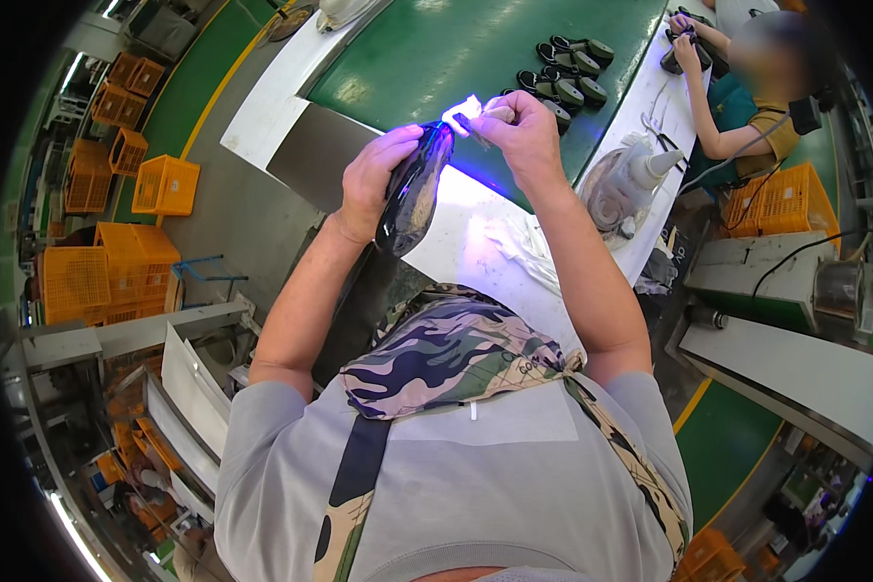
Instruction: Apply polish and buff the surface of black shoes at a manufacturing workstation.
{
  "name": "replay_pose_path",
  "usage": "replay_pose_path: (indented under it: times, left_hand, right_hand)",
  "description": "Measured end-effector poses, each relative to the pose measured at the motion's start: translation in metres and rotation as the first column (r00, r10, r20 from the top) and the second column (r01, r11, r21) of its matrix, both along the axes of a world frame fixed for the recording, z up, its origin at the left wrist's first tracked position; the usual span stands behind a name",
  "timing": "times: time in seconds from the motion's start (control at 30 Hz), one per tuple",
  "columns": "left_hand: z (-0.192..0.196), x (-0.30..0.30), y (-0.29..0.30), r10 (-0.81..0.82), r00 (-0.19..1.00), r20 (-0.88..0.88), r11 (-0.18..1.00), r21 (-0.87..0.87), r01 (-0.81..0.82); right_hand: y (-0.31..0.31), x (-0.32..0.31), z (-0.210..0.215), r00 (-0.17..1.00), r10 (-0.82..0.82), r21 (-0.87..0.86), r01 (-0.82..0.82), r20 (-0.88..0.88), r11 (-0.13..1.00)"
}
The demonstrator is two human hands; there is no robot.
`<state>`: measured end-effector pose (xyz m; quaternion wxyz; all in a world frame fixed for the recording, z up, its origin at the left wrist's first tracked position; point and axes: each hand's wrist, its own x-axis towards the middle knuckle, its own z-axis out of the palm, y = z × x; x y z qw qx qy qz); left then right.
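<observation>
Up over the corner of the white worktable, my left hand grips a glossy black shoe from its left side. The shoe hangs tilted, its narrower end pointing up and away from me. At that upper end a bright violet-white glow washes out the detail. My right hand is pinched closed just right of the glow, its fingertips at a small pale piece too bright and small to name. Whether my right fingers touch the shoe cannot be told.
Several dark strapped shoes lie on the green belt ahead. A squeeze bottle and crumpled white cloth are on the right. A co-worker handles a shoe at upper right. Orange crates stand on the left.
</observation>
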<state>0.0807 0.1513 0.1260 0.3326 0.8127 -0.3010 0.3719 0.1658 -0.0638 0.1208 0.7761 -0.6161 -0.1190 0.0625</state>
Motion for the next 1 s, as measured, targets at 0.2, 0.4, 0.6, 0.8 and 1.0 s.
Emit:
replay_pose_path:
  times: [0.2,0.4,0.6,0.8,1.0]
  left_hand:
    - [0.0,0.004,-0.003,0.015,0.999,-0.031,0.999,0.052,-0.014]
    - [0.0,0.014,-0.015,0.086,0.993,-0.081,0.993,0.088,-0.079]
    - [0.001,0.02,-0.025,0.138,0.962,-0.235,0.986,0.125,-0.111]
    - [0.029,0.019,-0.031,0.162,0.75,-0.641,0.973,0.232,-0.011]
    - [0.036,0.02,-0.019,0.046,0.404,-0.914,0.974,0.132,0.187]
  right_hand:
    - [-0.003,-0.007,0.006,0.988,0.13,0.099,-0.122,-0.079,0.988]
    - [-0.015,-0.013,0.024,0.983,0.167,0.122,-0.157,-0.075,0.98]
    - [-0.027,-0.012,0.046,0.994,0.102,-0.057,-0.1,0.041,0.993]
    - [-0.033,-0.004,0.052,0.984,0.008,-0.173,0.023,0.177,0.985]
    - [-0.033,0.01,0.039,0.969,-0.017,-0.151,0.056,0.247,0.987]
